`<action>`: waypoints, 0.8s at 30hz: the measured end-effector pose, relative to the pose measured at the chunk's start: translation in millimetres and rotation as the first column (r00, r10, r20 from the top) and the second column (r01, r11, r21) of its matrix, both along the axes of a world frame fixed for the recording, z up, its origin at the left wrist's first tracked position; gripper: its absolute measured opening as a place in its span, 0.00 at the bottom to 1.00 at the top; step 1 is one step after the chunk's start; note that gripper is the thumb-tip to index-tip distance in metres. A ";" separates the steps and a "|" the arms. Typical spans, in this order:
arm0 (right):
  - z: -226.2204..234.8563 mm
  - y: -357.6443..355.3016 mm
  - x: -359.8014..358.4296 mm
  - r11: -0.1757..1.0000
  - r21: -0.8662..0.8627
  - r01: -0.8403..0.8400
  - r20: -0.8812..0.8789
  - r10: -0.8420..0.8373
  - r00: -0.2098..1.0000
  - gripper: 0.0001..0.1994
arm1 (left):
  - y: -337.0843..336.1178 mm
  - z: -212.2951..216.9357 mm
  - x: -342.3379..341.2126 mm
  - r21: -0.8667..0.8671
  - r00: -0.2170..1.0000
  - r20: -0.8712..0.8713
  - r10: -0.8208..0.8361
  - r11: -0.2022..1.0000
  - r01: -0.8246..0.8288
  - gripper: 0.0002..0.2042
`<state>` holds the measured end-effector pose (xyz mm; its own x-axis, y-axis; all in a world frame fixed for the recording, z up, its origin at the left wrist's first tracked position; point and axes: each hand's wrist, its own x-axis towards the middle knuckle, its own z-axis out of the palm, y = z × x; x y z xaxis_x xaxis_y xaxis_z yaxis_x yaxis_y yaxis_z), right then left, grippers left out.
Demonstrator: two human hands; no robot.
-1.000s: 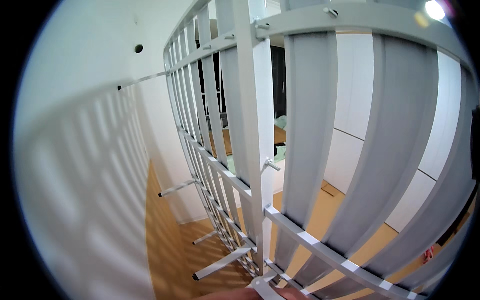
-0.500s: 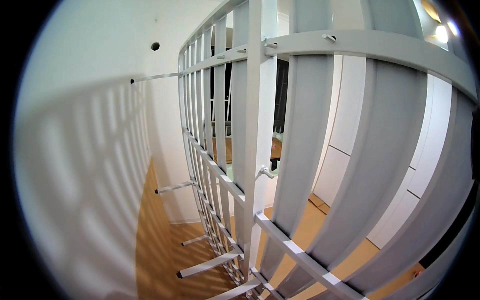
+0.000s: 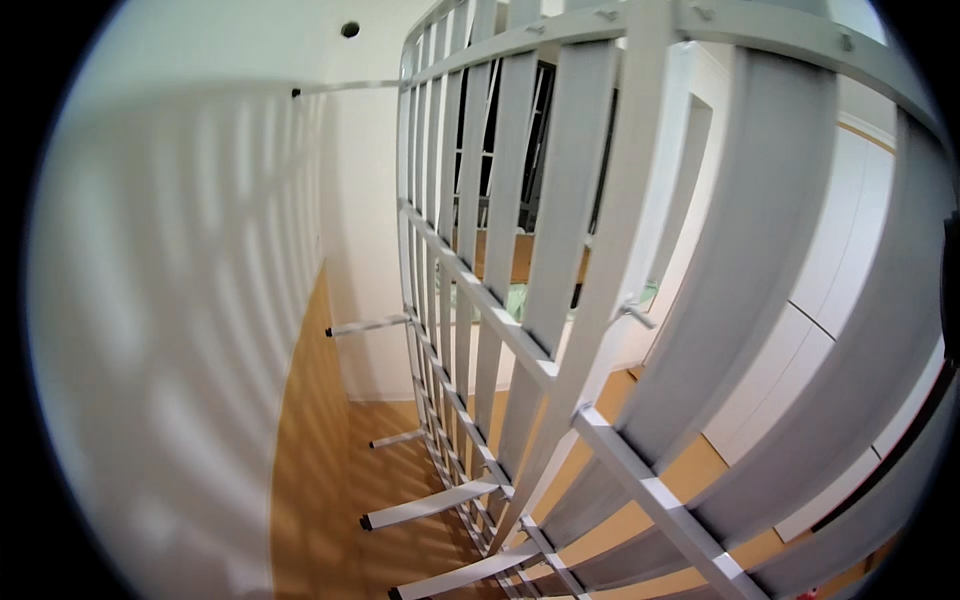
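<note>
A white metal slatted frame [image 3: 655, 120], like a bed base, stands tilted on its side right in front of me. Wide grey-white slats [image 3: 745, 240] cross it, joined by narrow rails. Several legs with black end caps, among them a thick leg [image 3: 430, 503], stick out to the left. A bolt [image 3: 637, 314] projects from the middle bar, and smaller bolts line the upper rail. Neither of my hands shows, so what they touch is hidden.
A pale wall [image 3: 180, 200] with the frame's striped shadow rises at the left, and a round dark hole [image 3: 349, 30] is in the wall. White cabinet panels [image 3: 790, 370] and a dark window [image 3: 500, 150] show between the slats. The floor [image 3: 375, 425] is wood-coloured.
The frame now appears farther right and more tilted in my view. The wall hole and the window have shifted up and right. My hands stay out of sight.
</note>
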<state>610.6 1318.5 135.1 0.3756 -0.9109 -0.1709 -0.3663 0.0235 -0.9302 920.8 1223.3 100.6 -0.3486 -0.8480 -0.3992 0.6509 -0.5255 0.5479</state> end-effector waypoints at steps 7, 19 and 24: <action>-9.9 -12.5 24.5 0.999 0.045 -0.028 -0.037 0.029 0.999 0.20 | 21.6 -39.0 42.9 0.128 0.992 -0.039 0.119 0.985 -0.113 0.14; -23.7 -23.7 51.1 0.993 0.112 -0.034 -0.076 0.043 0.996 0.20 | 51.8 -75.0 91.3 0.272 0.964 -0.022 0.265 0.929 -0.249 0.14; -34.1 -15.9 58.7 0.990 0.139 -0.025 -0.094 0.038 0.995 0.20 | 65.4 -87.2 96.3 0.319 0.953 -0.014 0.304 0.904 -0.284 0.14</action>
